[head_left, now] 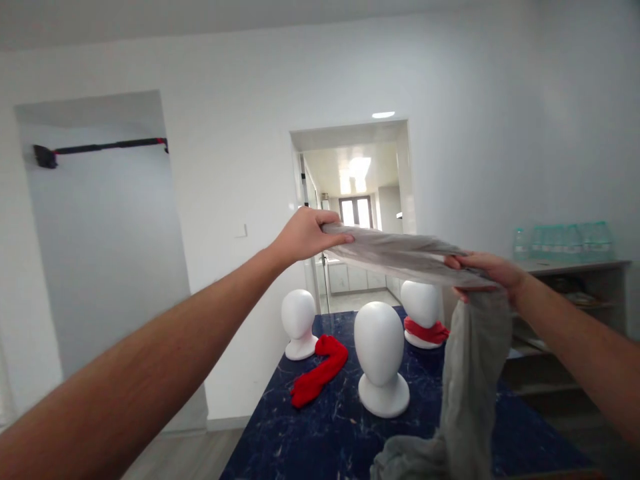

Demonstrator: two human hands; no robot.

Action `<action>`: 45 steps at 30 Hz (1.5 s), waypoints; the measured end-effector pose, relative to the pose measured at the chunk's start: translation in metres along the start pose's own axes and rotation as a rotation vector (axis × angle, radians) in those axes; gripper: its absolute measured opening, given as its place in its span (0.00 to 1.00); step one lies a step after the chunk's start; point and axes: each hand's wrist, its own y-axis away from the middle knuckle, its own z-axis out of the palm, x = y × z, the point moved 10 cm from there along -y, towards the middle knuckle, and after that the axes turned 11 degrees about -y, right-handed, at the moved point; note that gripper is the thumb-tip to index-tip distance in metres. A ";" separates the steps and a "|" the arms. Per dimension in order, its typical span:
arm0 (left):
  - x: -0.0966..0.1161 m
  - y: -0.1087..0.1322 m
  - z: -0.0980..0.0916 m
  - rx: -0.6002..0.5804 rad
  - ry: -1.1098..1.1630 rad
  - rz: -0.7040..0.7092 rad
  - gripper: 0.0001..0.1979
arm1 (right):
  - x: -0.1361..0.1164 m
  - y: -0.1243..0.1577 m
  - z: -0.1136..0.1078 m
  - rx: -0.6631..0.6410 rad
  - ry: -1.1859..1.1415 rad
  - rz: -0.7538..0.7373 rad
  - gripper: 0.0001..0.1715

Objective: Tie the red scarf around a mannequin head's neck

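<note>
A long grey scarf (400, 253) is stretched between my two raised hands, above the table. My left hand (313, 232) pinches one end of it between thumb and fingers. Farther along, my right hand (483, 272) grips the cloth, and the rest hangs down from there to a bunched heap at the table's near edge. Below the stretched part stands a bare white mannequin head (380, 350). Behind it to the right, another mannequin head (421, 303) wears a red scarf (425, 331) round its neck; the hanging cloth is close beside it.
At the back left of the dark blue marbled table (280, 427) stands a third white mannequin head (299, 320). A folded red scarf (323, 373) lies near it. On the right, a shelf unit (590, 267) carries several water bottles (570, 241). A doorway (410, 173) is behind the table.
</note>
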 end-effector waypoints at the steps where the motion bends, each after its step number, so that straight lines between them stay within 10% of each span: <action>1: -0.001 0.000 0.003 0.007 -0.088 0.041 0.21 | -0.004 0.002 -0.007 -0.036 0.032 0.045 0.24; 11: -0.062 0.025 0.077 -0.248 -0.475 -0.053 0.05 | -0.001 0.027 -0.088 0.096 0.135 0.232 0.26; 18: -0.074 0.020 0.092 -0.310 -0.719 -0.158 0.13 | 0.013 0.028 -0.087 -0.026 0.099 0.212 0.27; 23: -0.068 0.014 0.093 -0.217 -0.721 0.066 0.08 | 0.044 0.043 -0.092 -0.081 -0.024 0.254 0.27; 26: -0.084 0.017 0.084 -0.098 -0.527 -0.021 0.08 | 0.059 0.053 -0.097 -0.088 -0.077 0.261 0.27; 32: -0.133 0.045 0.117 0.034 0.696 -0.820 0.14 | 0.076 0.059 -0.101 -0.072 -0.069 0.266 0.27; 38: -0.096 0.050 0.143 0.058 1.448 -0.953 0.13 | 0.092 0.058 -0.105 -0.051 0.072 0.355 0.26; 45: -0.086 0.076 0.114 0.122 1.537 -0.773 0.23 | 0.102 0.075 -0.129 0.042 0.231 0.436 0.26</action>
